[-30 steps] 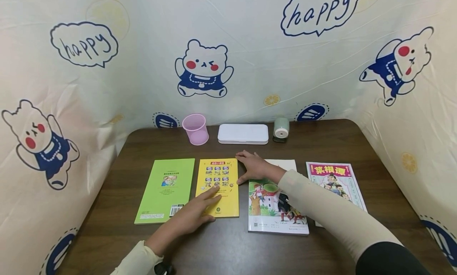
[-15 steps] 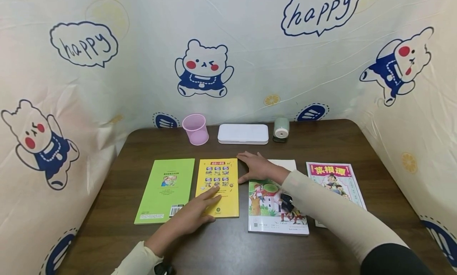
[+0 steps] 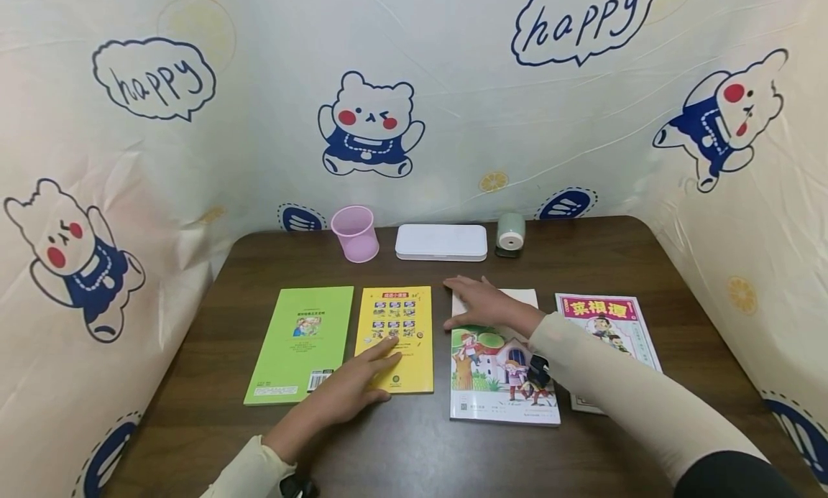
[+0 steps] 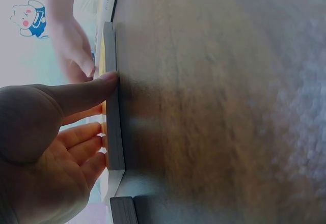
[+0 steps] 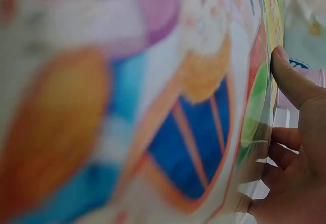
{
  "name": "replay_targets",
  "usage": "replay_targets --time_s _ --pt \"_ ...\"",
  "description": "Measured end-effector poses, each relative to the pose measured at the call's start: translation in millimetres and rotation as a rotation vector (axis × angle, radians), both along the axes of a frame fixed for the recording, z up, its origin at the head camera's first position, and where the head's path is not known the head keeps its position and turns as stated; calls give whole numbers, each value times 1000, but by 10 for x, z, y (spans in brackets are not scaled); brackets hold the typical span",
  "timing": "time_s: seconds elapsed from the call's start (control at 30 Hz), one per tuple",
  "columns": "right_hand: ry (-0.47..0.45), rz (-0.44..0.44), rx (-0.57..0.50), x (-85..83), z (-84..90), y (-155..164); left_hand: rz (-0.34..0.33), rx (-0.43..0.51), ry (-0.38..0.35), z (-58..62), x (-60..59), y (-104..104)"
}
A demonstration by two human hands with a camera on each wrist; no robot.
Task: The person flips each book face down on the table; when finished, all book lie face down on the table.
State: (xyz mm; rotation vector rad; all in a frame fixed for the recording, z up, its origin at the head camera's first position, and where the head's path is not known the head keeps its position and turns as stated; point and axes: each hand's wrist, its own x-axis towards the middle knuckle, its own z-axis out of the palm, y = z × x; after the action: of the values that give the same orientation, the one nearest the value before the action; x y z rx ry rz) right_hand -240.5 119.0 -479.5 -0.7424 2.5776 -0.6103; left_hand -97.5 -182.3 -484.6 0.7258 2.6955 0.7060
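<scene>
We see the left hand [image 3: 349,390] lying flat and open on the lower part of the yellow book [image 3: 396,338], fingers straight and pointing away from the person toward the cover's rows of small pictures. In the left wrist view the thumb [image 4: 86,92] presses against the book's near edge while the other fingers spread over the cover, curling round nothing.

The right hand [image 3: 481,305] is also open, its fingers extended and resting flat on the top of the illustrated book [image 3: 501,372], palm down, with the thumb near that book's left edge. The right wrist view shows the straight thumb [image 5: 290,79] laid on the glossy cover, holding nothing.

The yellow book lies flat on the worktop [image 3: 582,254], front cover up, its long axis running from the person toward the far edge, title end away from the person. It sits just beside the green book [image 3: 299,343] on its left, the two edges nearly touching, and a narrow gap of worktop parts it from the illustrated book on its right. The illustrated book lies parallel, long axis the same way, slightly nearer the person.

Farther right lies a red-titled book [image 3: 608,333], partly under the right sleeve. Along the far edge stand a pink cup [image 3: 354,233], a white case [image 3: 441,242] and a small green sharpener [image 3: 510,233].
</scene>
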Motion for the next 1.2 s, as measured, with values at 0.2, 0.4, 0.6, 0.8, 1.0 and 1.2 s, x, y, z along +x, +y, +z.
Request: replay_targets --time_s 0.2,0.4,0.6,0.8,1.0,1.2 --pt "-3 -13 -25 44 11 119 -3 0 5 -8 0 -4" --pt "-1 -13 -23 50 -20 235 -7 3 7 -9 2 -8" --pt "23 -7 11 56 -33 350 -13 9 8 3 7 -12" --pt "33 -17 29 87 -35 524 -15 0 7 3 8 -13" --pt "38 -45 4 106 -27 688 -13 0 4 -1 8 -17" --pt "47 -58 20 109 -50 838 -12 2 2 -1 6 -18"
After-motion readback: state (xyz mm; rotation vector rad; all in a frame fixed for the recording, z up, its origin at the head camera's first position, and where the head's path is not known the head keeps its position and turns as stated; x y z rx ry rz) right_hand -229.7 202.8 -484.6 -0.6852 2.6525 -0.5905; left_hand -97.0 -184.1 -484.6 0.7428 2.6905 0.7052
